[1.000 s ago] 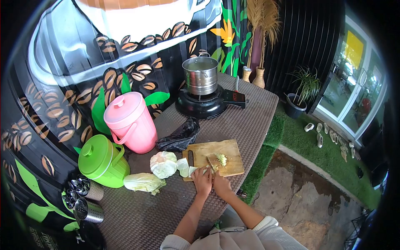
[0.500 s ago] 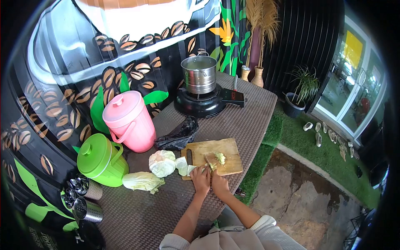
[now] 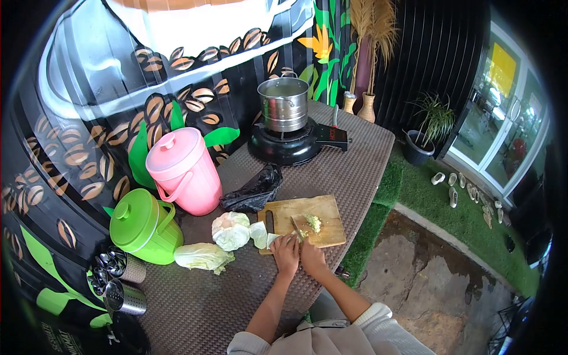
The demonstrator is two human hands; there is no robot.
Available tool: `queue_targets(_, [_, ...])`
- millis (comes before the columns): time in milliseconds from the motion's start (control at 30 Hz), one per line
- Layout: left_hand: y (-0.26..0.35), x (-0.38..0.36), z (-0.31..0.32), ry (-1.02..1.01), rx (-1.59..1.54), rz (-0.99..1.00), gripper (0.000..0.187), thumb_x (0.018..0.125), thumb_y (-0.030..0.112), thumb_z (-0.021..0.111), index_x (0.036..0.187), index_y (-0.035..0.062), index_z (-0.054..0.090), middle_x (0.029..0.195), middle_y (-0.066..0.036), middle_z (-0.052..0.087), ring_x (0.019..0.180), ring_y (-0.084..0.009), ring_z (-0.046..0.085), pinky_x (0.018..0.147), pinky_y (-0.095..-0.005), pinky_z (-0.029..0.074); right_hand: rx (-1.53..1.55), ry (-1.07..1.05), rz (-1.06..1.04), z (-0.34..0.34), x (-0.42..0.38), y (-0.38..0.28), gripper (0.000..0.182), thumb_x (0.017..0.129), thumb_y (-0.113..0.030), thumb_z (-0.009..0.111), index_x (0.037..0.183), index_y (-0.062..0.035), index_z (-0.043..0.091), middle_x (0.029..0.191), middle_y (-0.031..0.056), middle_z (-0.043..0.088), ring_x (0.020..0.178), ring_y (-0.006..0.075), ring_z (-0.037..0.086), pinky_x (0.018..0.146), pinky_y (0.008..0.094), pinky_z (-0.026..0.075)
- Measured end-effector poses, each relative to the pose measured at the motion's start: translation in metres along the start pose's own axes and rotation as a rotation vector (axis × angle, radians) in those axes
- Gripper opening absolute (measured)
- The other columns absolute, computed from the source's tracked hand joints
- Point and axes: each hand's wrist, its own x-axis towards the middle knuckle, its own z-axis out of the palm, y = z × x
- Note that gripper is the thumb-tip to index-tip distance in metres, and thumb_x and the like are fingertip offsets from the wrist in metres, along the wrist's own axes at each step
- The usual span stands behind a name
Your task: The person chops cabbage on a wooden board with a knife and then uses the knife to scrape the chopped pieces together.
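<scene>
My right hand [image 3: 312, 257] is closed around the handle of a knife [image 3: 296, 225], whose blade lies over the wooden cutting board [image 3: 324, 207]. Close beside it, my left hand [image 3: 286, 253] presses bent fingers down on a pale cabbage leaf [image 3: 272, 239] at the board's near edge. Finely chopped cabbage [image 3: 313, 223] forms a small heap right of the blade. Another loose cabbage leaf [image 3: 258, 234] lies left of my left hand. A round cabbage head [image 3: 231, 231] and a long napa cabbage [image 3: 204, 258] rest farther left.
Behind the board lies a black plastic bag [image 3: 254, 189]. A steel pot [image 3: 283, 109] stands on a portable gas stove [image 3: 284, 145] at the back. Pink [image 3: 188, 177] and green lidded buckets [image 3: 148, 231] and steel cutlery holders [image 3: 125, 297] line the left side by the wall.
The knife blade has tilted slightly more upright beside the chopped heap, with my right hand shifting a little. My left hand stays in nearly the same place on the leaf.
</scene>
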Motion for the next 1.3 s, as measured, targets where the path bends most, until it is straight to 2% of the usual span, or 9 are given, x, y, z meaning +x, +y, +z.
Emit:
queue_targets(200, [0.0, 0.0, 0.001, 0.0, 0.025, 0.025, 0.025, 0.084, 0.017, 0.061, 0.105, 0.0048, 0.069, 0.108, -0.005, 0.061, 0.107, -0.0242, 0.049, 0.094, -0.041, 0.032, -0.154, -0.113, -0.097, -0.025, -0.003, 0.0, 0.025, 0.088, -0.014, 0.053, 0.103, 0.0021, 0.042, 0.081, 0.0286, 0.065, 0.078, 0.0408, 0.068, 0.065, 0.0481, 0.056])
queue_targets(300, [0.001, 0.001, 0.0, -0.012, 0.009, 0.008, 0.026, 0.084, 0.015, 0.061, 0.107, 0.0054, 0.069, 0.109, -0.005, 0.06, 0.107, -0.0244, 0.049, 0.095, -0.0412, 0.032, -0.022, -0.052, 0.02, -0.014, -0.019, -0.007, 0.025, 0.087, -0.014, 0.054, 0.102, 0.0021, 0.042, 0.079, 0.0282, 0.065, 0.078, 0.0404, 0.068, 0.064, 0.0482, 0.056])
queue_targets(433, [0.002, 0.0, -0.001, 0.018, 0.01, 0.031, 0.022, 0.086, 0.015, 0.061, 0.103, 0.0062, 0.071, 0.105, -0.004, 0.062, 0.105, -0.0245, 0.05, 0.094, -0.0423, 0.032, -0.021, -0.002, -0.012, -0.005, -0.007, -0.004, 0.025, 0.087, -0.013, 0.054, 0.103, 0.0022, 0.041, 0.078, 0.0274, 0.065, 0.078, 0.0404, 0.068, 0.065, 0.0481, 0.056])
queue_targets(533, [0.002, 0.001, 0.0, -0.002, 0.0, 0.003, 0.022, 0.086, 0.016, 0.062, 0.104, 0.0066, 0.071, 0.106, -0.004, 0.062, 0.105, -0.0242, 0.05, 0.095, -0.0424, 0.032, -0.105, -0.021, -0.031, -0.008, 0.005, 0.001, 0.029, 0.088, -0.015, 0.054, 0.106, 0.0044, 0.044, 0.082, 0.0236, 0.067, 0.075, 0.0364, 0.069, 0.063, 0.0441, 0.057])
queue_targets(633, [0.0, 0.001, 0.002, -0.014, 0.019, 0.021, 0.025, 0.084, 0.016, 0.062, 0.104, 0.0048, 0.07, 0.108, -0.005, 0.061, 0.107, -0.0247, 0.05, 0.094, -0.0417, 0.033, -0.124, -0.01, -0.139, -0.016, -0.003, 0.005, 0.023, 0.089, -0.015, 0.051, 0.102, 0.0026, 0.043, 0.08, 0.023, 0.067, 0.075, 0.0373, 0.069, 0.063, 0.0443, 0.057])
queue_targets(700, [0.0, 0.0, 0.003, 0.016, 0.017, 0.02, 0.024, 0.084, 0.017, 0.062, 0.104, 0.005, 0.07, 0.108, -0.005, 0.061, 0.106, -0.0246, 0.05, 0.094, -0.0418, 0.033, -0.021, -0.055, -0.051, -0.013, -0.016, 0.003, 0.028, 0.088, -0.014, 0.054, 0.106, 0.0033, 0.041, 0.081, 0.0284, 0.065, 0.079, 0.0415, 0.067, 0.068, 0.0488, 0.055])
queue_targets(800, [0.0, 0.001, 0.002, -0.001, 0.016, 0.005, 0.024, 0.085, 0.017, 0.061, 0.104, 0.005, 0.07, 0.108, -0.004, 0.061, 0.106, -0.0244, 0.05, 0.094, -0.042, 0.033, 0.042, -0.064, 0.042, -0.004, -0.019, -0.003, 0.032, 0.088, -0.016, 0.054, 0.109, 0.0048, 0.04, 0.082, 0.0294, 0.064, 0.078, 0.043, 0.067, 0.068, 0.0496, 0.055])
queue_targets(1133, [0.002, 0.0, 0.0, 0.011, 0.034, 0.025, 0.024, 0.086, 0.018, 0.061, 0.104, 0.0049, 0.07, 0.107, -0.004, 0.061, 0.106, -0.0241, 0.05, 0.095, -0.0413, 0.033, 0.015, -0.085, -0.064, -0.021, -0.013, 0.002, 0.027, 0.092, -0.019, 0.048, 0.107, 0.0021, 0.041, 0.082, 0.0293, 0.064, 0.077, 0.0458, 0.065, 0.068, 0.0527, 0.054])
queue_targets(1300, [0.001, 0.0, 0.001, 0.012, 0.005, 0.009, 0.023, 0.086, 0.016, 0.061, 0.103, 0.0052, 0.07, 0.106, -0.003, 0.061, 0.106, -0.0239, 0.05, 0.095, -0.0411, 0.033, 0.049, -0.049, 0.032, -0.003, -0.014, 0.004, 0.027, 0.092, -0.02, 0.048, 0.107, 0.0014, 0.043, 0.083, 0.0292, 0.065, 0.077, 0.0462, 0.065, 0.067, 0.0531, 0.054])
